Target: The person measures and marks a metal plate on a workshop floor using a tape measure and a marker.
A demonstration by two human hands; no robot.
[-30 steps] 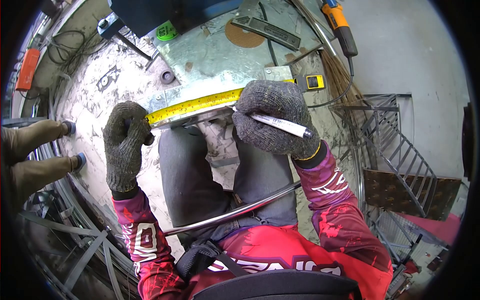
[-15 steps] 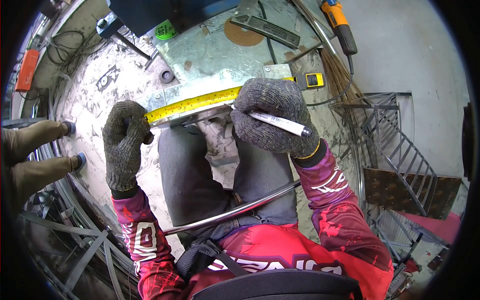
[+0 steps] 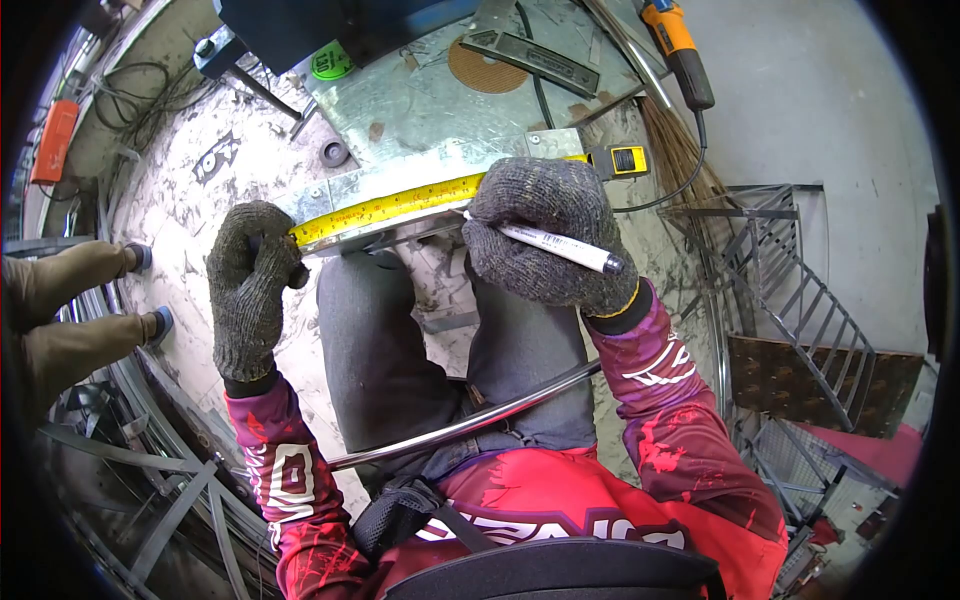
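Observation:
A yellow tape measure blade (image 3: 390, 207) lies along the near edge of a metal sheet-topped surface (image 3: 400, 125). Its black and yellow case (image 3: 628, 161) rests at the right end. My left hand (image 3: 250, 285), in a dark grey knit glove, pinches the blade's left end. My right hand (image 3: 550, 232), gloved alike, is closed around a white marker (image 3: 560, 246), whose tip points left at the near edge beside the blade. The right glove covers part of the blade.
Beyond the tape lie a brown disc (image 3: 488, 68) and a metal bar (image 3: 530, 62). An orange and black power tool (image 3: 680, 55) is at upper right. A metal tube (image 3: 465, 418) crosses my lap. Another person's legs (image 3: 80, 300) are at left.

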